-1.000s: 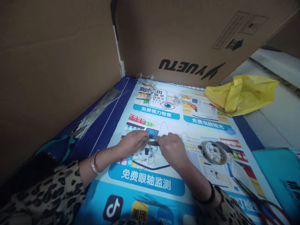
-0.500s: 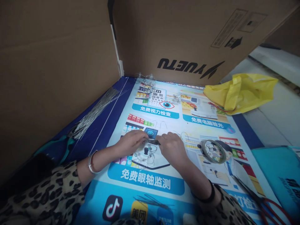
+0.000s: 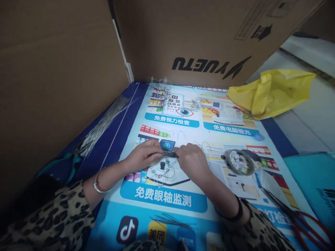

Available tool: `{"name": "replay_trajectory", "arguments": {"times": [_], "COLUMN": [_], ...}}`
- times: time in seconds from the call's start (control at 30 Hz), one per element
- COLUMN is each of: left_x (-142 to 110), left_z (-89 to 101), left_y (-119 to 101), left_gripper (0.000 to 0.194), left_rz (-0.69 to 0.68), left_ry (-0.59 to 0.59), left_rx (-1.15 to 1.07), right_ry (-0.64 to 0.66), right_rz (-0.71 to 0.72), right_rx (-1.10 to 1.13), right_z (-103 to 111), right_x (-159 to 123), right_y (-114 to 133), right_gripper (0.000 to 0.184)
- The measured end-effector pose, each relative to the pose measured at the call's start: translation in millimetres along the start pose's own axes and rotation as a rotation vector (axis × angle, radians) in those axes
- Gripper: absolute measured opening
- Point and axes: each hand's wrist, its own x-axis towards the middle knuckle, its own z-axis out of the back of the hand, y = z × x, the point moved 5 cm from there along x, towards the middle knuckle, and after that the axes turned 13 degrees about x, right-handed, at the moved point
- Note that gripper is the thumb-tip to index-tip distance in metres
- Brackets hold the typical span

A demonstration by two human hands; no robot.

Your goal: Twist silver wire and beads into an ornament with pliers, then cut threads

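Over the printed poster, my left hand [image 3: 146,154] is closed, its thumb and fingertips pinching the left end of a short dark strip [image 3: 170,154]. My right hand [image 3: 193,163] has its fingers curled round the right end of the same strip. Whether it is tape or a bundle of thin wires is too small to make out. Just below hangs or lies a loop of thin wire with small beads [image 3: 160,172], close to the left fingertips. Bent thin wires [image 3: 178,135] lie just beyond my hands.
Cardboard panels [image 3: 183,38] stand behind and left. Straight wires [image 3: 104,122] and teal-handled pliers [image 3: 74,167] lie left. A round container of beads [image 3: 240,162], red-handled scissors [image 3: 293,212] and a yellow bag [image 3: 277,90] are right. Beaded wire pieces [image 3: 161,87] lie at the back; dark wires [image 3: 172,220] in front.
The view has shifted slightly. Both hands stay on the dark strip, with the left fingertips bent a little differently; the beaded wire loop remains below them.
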Motion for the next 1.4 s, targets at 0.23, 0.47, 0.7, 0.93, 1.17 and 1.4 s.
{"name": "replay_trajectory", "arguments": {"times": [0.23, 0.47, 0.7, 0.93, 1.17, 1.4], "left_x": [0.3, 1.4, 1.9, 1.9, -0.6, 0.9], "left_z": [-0.4, 1.0, 3.4, 3.6, 2.2, 9.3], "left_y": [0.2, -0.8, -2.4, -4.6, -5.2, -19.0], "left_gripper": [0.012, 0.008, 0.010, 0.010, 0.012, 0.010], "left_rz": [-0.011, 0.019, 0.027, -0.012, -0.024, -0.124], "left_ry": [-0.045, -0.067, -0.056, -0.074, -0.089, -0.117], "left_rx": [0.033, 0.007, 0.028, 0.046, 0.020, 0.289], "right_ry": [-0.039, -0.118, -0.051, -0.022, -0.007, 0.036], "right_rz": [-0.031, -0.032, 0.068, 0.071, 0.063, 0.021], "right_rx": [-0.016, 0.012, -0.163, -0.212, -0.209, -0.202], "right_z": [2.8, 8.7, 6.9, 5.9, 4.3, 6.3], "right_x": [-11.7, -32.8, -23.7, -19.8, -16.5, -15.9], "right_y": [-4.5, -2.3, 15.0, 17.7, 19.1, 21.5], "right_gripper": [0.022, 0.023, 0.023, 0.022, 0.019, 0.015]}}
